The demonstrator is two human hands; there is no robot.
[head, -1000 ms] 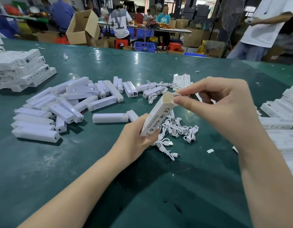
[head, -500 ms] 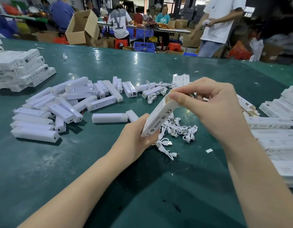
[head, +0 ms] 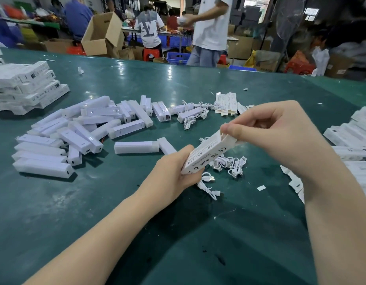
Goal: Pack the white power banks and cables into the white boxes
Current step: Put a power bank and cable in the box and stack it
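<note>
Gripped at its lower end by the left hand [head: 173,177], a white box [head: 206,154] was held tilted above the table [head: 54,212], its printed face turned upward and its upper end raised toward the right hand [head: 280,136]. That tilt was judged to present the open end for closing. At the far left edge of the table a stack of packed boxes [head: 28,87] was kept, set apart, it seemed, from the loose stock. Across the left and middle of the table a scatter of white power banks [head: 85,132] was spread, within easy reach of the left hand. Further right, toward the middle, small coiled white cables [head: 229,163] were heaped just beneath the held box, with more cables [head: 190,120] lying beyond near a few flat paper sleeves [head: 226,103]. The end flap of the box was pinched by the thumb and forefinger of the right hand, fingers curled; the flap was judged to be in the course of being tucked shut, which suggested the contents were already inside, though the interior could not be seen. Along the right edge of the table more white boxes [head: 354,132] were laid in rows, presumably waiting to be filled. Many power banks remained unpacked, so the task was judged far from complete.
</note>
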